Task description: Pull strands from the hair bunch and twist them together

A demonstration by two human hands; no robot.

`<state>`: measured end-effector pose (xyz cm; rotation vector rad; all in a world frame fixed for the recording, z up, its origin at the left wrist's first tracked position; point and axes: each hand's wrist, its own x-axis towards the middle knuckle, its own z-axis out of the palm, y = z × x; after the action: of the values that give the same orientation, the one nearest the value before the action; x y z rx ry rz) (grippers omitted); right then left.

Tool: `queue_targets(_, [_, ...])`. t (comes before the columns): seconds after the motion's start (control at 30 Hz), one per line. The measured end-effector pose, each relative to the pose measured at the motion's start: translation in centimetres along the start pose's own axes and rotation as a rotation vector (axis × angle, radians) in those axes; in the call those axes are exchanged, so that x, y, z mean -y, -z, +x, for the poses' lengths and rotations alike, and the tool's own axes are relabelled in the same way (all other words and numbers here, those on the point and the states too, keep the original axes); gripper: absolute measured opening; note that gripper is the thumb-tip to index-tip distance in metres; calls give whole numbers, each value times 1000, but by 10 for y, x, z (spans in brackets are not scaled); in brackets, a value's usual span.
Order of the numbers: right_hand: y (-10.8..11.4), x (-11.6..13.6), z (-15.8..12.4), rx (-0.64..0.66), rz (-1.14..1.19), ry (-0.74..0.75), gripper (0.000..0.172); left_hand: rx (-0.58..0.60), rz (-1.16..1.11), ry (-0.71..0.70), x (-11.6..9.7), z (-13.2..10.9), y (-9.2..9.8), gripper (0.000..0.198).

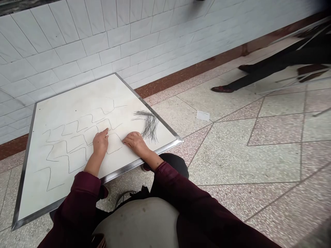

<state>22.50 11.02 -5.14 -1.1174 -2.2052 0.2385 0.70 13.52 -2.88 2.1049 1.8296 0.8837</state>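
Right hand (134, 142) with fingertips bunched close at a bent dark strand (115, 151), actual grip impossible to tell; left hand (100, 140) just to the left, index finger extended, hold unclear. More bent strands (68, 163) in rows leftward on the pale table (90, 94); loose pile of strands (150, 125) at right.

Bent blk strands (68, 164) lie L of loose bunch (150, 125).
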Motion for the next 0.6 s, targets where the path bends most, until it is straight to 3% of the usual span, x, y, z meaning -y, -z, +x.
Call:
queue_targets(0.17, [9, -1, -3, -273, 83, -60, 16, -132, -84, -11, -14, -10, 24, 36])
queue_targets(0.3, [24, -5, -16, -489, 190, -134, 12, -254, -240, 39, -30, -49, 50, 35])
queue_targets(0.37, [29, -4, -28, -533, 225, -188, 12, -263, -271, 48, -34, -77, 54, 34])
queue_targets(0.47, [30, 2, -47, -525, 263, -293, 14, -180, -276, 10, -32, -119, 47, 34])
queue_targets(0.6, [32, 3, -63, -474, 257, -366, 17, -115, -267, -7, -19, -147, 34, 31])
